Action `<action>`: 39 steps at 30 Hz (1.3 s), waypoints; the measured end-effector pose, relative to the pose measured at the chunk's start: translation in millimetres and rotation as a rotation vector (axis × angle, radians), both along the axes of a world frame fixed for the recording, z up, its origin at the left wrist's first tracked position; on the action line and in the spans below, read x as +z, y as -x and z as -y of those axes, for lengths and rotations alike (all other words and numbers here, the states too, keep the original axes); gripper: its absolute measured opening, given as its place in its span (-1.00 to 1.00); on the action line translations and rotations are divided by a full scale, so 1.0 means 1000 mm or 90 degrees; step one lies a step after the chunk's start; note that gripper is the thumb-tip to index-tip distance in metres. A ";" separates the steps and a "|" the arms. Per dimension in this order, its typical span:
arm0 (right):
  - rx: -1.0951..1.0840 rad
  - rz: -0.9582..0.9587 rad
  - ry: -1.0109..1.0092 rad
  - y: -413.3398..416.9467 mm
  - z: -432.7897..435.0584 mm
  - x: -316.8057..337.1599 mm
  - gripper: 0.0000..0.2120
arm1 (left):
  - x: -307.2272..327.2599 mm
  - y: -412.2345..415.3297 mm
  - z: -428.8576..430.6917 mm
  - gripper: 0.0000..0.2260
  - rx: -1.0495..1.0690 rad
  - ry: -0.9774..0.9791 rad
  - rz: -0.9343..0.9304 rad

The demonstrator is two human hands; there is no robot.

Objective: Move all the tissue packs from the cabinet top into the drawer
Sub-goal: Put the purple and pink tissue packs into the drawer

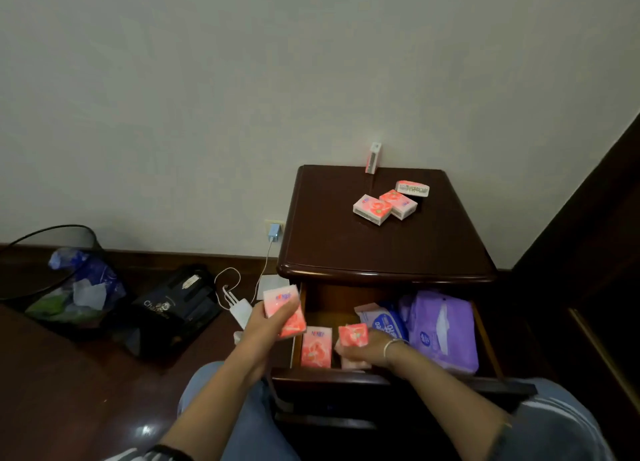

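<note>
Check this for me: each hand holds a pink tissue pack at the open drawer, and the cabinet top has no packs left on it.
The cabinet top is not cleared. The head view shows three clustered packs and one upright pack at its back edge. The rest stands: left hand and right hand each grip a pink pack at the open drawer.

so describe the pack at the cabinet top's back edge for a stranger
Find the dark cabinet top. Behind three packs lying down, at its back edge by the wall, is the pack. It alone stands on end.
</note>
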State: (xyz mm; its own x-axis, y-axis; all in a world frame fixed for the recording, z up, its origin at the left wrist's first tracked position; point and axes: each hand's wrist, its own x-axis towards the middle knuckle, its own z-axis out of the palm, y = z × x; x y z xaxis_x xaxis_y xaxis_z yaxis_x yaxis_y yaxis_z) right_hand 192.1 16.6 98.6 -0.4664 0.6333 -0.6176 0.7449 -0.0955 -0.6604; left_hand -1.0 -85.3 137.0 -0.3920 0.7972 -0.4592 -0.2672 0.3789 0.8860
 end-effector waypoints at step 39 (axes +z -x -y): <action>0.243 0.184 -0.187 0.015 -0.018 0.006 -0.49 | 0.000 -0.004 0.002 -0.45 -0.101 0.038 -0.068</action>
State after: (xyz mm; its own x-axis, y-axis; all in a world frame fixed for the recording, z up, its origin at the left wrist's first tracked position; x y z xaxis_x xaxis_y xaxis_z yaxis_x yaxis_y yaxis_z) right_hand 177.1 34.7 104.6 -0.5344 0.6171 -0.5776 0.8450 0.3739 -0.3823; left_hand 3.0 -86.9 137.4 -0.3129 0.8254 -0.4699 -0.1050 0.4617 0.8808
